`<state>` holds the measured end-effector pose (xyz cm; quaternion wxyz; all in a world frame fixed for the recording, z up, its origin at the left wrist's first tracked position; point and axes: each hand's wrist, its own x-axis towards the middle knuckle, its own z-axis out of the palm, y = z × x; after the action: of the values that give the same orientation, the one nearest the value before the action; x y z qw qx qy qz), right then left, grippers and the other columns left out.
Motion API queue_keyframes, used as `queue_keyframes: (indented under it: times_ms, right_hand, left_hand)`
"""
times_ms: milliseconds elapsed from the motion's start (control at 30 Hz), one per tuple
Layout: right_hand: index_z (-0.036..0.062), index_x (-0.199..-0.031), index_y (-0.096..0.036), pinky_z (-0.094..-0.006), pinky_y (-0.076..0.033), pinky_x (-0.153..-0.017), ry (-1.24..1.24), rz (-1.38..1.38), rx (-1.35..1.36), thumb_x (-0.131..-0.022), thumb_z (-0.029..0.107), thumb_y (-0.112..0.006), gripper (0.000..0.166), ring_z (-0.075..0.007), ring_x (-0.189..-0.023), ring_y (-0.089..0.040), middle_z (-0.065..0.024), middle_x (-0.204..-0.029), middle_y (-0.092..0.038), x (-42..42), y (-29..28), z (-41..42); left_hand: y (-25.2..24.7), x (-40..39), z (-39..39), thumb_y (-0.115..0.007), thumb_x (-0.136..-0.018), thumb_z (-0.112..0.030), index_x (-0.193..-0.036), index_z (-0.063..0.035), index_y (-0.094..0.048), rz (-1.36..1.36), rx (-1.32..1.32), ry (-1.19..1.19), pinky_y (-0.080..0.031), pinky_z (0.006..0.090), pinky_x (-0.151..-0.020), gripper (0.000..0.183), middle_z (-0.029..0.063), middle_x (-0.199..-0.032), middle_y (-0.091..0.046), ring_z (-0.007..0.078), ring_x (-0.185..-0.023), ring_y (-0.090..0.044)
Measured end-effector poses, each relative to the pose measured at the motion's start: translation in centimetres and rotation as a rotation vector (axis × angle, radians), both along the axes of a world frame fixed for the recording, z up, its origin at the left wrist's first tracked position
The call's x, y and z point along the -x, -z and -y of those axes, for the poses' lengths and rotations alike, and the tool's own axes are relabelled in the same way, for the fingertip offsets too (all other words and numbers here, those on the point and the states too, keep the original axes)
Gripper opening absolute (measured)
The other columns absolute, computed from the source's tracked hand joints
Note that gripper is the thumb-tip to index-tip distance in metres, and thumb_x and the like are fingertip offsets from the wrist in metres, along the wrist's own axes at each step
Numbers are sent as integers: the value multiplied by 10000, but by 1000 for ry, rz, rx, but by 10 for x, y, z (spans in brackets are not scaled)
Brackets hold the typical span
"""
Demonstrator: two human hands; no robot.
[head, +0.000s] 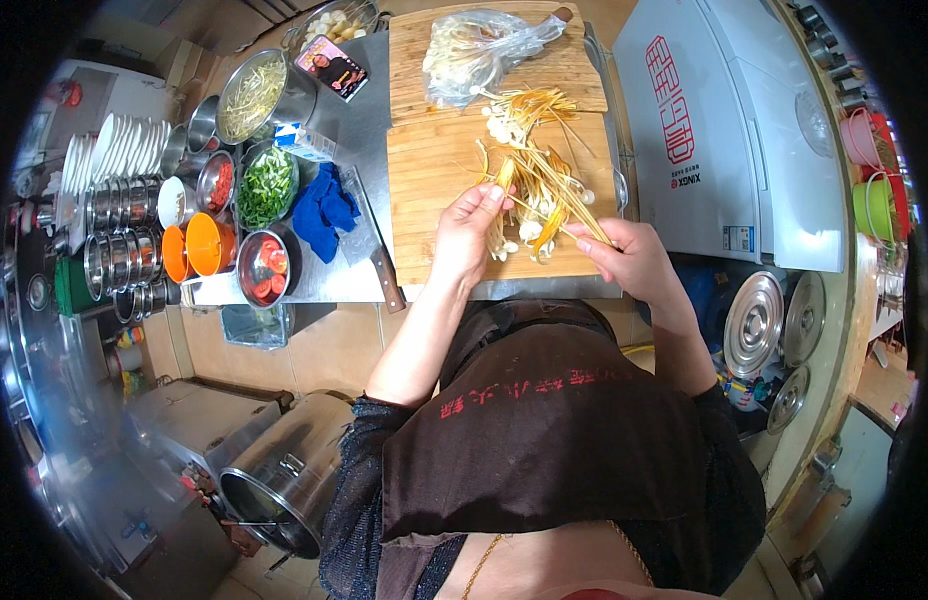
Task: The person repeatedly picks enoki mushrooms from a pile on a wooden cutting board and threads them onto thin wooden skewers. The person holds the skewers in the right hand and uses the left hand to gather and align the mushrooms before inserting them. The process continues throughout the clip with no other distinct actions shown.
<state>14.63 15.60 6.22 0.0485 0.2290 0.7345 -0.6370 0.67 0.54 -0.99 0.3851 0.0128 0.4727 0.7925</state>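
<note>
A small bundle of enoki mushrooms point(503, 180) is pinched between the thumb and forefinger of my left hand point(470, 225), its yellow-brown end up. My right hand point(629, 259) grips the ends of several thin brown sticks point(565, 191), which look like skewers and slant up to the left. Beneath and between my hands lie loose enoki with pale caps point(531, 231). Another pile of yellow-brown stems and white caps point(531, 112) lies farther up the wooden cutting board point(419, 195). At the far end is a clear plastic bag of enoki point(464, 60).
A knife point(387, 277) lies left of the board, its handle over the table's front edge. Beside it are a blue cloth point(325, 212) and bowls of chopped greens point(266, 187), tomato slices point(270, 268) and bean sprouts point(252, 101). A phone point(333, 67) rests behind. A white freezer point(704, 135) stands right.
</note>
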Motion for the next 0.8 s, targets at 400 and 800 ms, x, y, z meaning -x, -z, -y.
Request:
queue_keyframes:
  times_ms: [400,800]
  right_hand:
    - [37,-1062,-603,-182,-340,-460,53,16,113,-843,110,-544,238,-27,-494,-395,54,-575,-452,2,20,4]
    - [35,-1052,-609,-184,-326,-456,256,46,16,-842,132,-547,240,-22,-498,-382,50,-557,-441,-10,34,-17]
  left_hand:
    - [10,-22,-6,-561,-855,-128,-953,-9,-609,-9,54,161,-433,215,-753,162,44,-889,-629,88,-788,-557]
    - [85,83,-26,-635,-746,-351,-781,-87,-661,-1097,1168,145,-450,363,-742,268,119,-810,-595,267,-833,-558]
